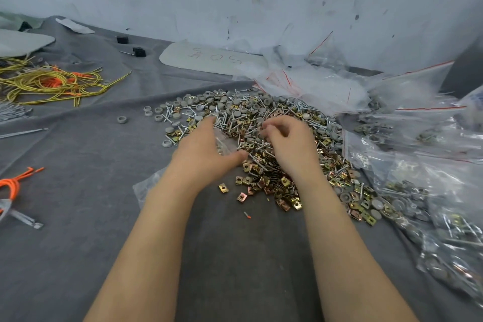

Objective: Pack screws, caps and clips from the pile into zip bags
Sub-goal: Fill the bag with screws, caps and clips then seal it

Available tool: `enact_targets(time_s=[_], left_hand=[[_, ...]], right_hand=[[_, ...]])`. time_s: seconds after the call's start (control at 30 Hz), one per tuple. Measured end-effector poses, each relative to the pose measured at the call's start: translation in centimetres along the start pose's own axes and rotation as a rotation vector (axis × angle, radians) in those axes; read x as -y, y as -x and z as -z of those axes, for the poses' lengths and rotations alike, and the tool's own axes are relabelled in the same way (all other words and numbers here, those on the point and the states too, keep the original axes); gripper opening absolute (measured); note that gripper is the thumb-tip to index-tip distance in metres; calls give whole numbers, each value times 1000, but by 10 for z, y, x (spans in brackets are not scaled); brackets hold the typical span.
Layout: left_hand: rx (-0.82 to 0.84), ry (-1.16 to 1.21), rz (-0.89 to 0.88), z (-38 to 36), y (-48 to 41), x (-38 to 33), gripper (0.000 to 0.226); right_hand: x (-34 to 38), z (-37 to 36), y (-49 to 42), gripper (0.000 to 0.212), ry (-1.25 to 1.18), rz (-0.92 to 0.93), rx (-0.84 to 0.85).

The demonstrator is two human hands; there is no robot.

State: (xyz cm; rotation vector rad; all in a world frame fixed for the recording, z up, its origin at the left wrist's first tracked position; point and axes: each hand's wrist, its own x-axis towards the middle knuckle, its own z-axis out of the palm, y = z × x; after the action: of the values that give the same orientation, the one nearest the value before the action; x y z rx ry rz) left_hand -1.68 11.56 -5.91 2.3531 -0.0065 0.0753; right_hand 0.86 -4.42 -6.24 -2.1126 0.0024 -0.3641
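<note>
Forearms (337, 243), curled fingers (271, 128) over pile (261, 110)

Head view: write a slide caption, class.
The left hand holds a clear bag beside the pile of screws, caps and clips; right hand curls over it.

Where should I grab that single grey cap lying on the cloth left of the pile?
Pinch the grey cap across its round rim, coming straight down from above. It lies flat, hollow side up, apart from the pile, so the rim looks free all round. The left hand is nearer, but seems to hold a zip bag.
</note>
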Motion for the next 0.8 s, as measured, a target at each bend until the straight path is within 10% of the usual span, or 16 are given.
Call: enact_targets(time_s=[0.2, 0.4, 0.63, 0.8], left_hand=[[6, -80, 18, -2, 11, 2, 67], [12, -73, -17, -6, 17, 9, 73], [-13, -94, -29, -10, 14, 11, 88], [-9, -94, -26, -15, 13, 9, 85]], right_hand=[[-4, -41, 5, 35, 679, 258, 295], [-6, -51, 4, 29, 766, 176, 182], [-9, -26, 10, 4, 107, 49, -62], [6, -24, 22, 14, -230, 78, 339]])
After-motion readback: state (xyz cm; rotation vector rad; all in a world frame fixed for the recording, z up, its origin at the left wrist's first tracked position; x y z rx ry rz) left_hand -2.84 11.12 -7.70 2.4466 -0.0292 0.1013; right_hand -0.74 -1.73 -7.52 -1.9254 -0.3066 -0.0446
